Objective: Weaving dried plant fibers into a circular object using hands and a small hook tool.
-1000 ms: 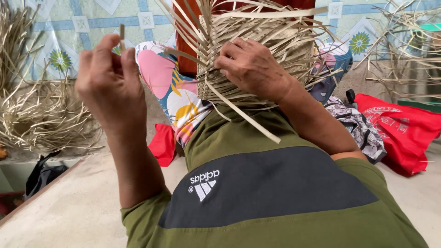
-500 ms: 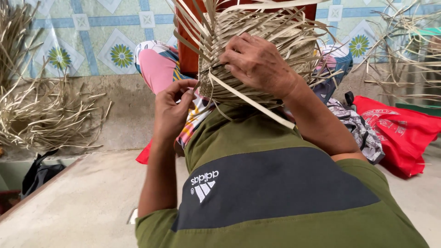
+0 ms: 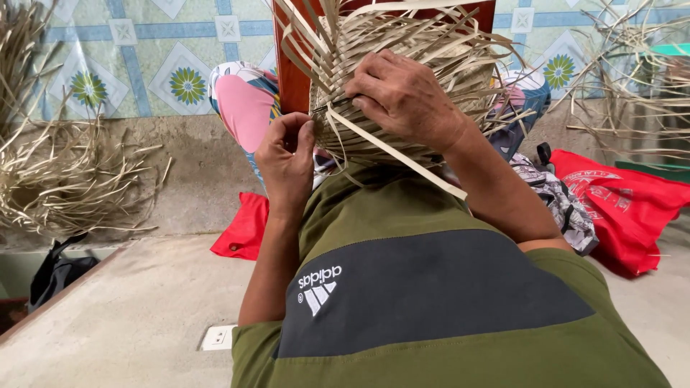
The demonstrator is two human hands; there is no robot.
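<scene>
Left hand (image 3: 286, 159) has come in from out wide and now sits at the left edge of the half-woven basket of flat tan palm strips (image 3: 392, 86), fingertips pinched on a strip end there. Right hand (image 3: 404, 97) hasn't shifted: fingers spread, pressing flat on the weave, just right of that pinch. Basket stays propped on the raised knee. One loose strip (image 3: 402, 156) trails down-right below the pressing hand. Looks like the next strip is being tucked in.
</scene>
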